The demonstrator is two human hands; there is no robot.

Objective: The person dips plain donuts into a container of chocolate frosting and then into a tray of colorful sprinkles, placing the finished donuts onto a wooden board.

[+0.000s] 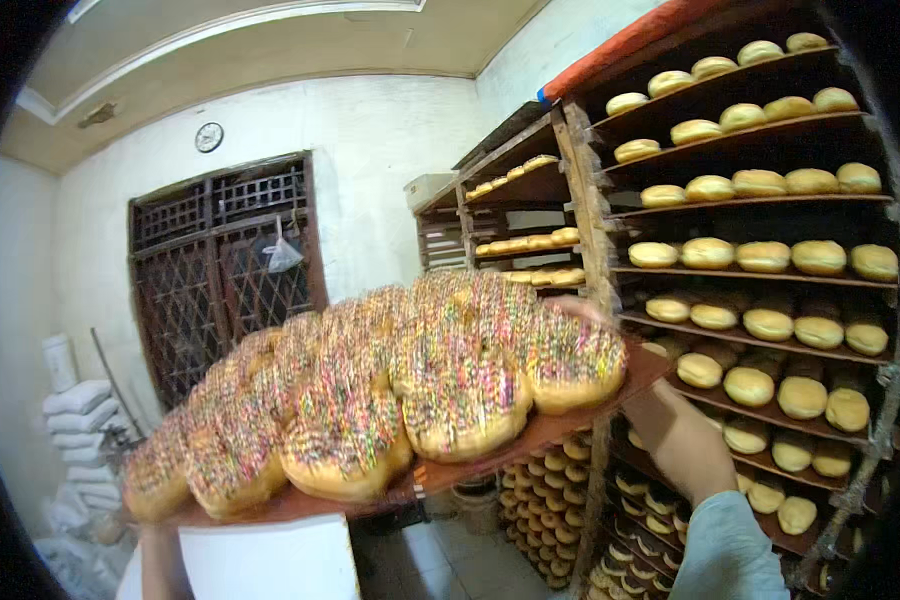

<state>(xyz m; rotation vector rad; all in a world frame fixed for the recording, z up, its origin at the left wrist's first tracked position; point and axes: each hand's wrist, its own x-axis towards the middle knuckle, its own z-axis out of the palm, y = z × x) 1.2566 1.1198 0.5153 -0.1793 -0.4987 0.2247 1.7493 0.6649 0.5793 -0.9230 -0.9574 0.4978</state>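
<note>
A flat reddish-brown tray (450,474) is held up before me, tilted with its right end higher. Rows of oval bread buns (465,390) cover it, their tops coated in multicoloured sprinkles and blurred by motion. My right hand (645,401) grips the tray's right end, with some fingers showing behind its far corner. At the left end, my left hand is hidden by the tray and buns; only the left forearm (165,562) shows below, reaching up to support it.
A tall wooden rack (604,292) at the right carries plain buns (765,256) on several shelves. Behind it stands another rack (461,217) with bread. White sacks (82,420) are stacked at the far left, near a grilled door (221,277). Under the tray lies a white surface (270,559).
</note>
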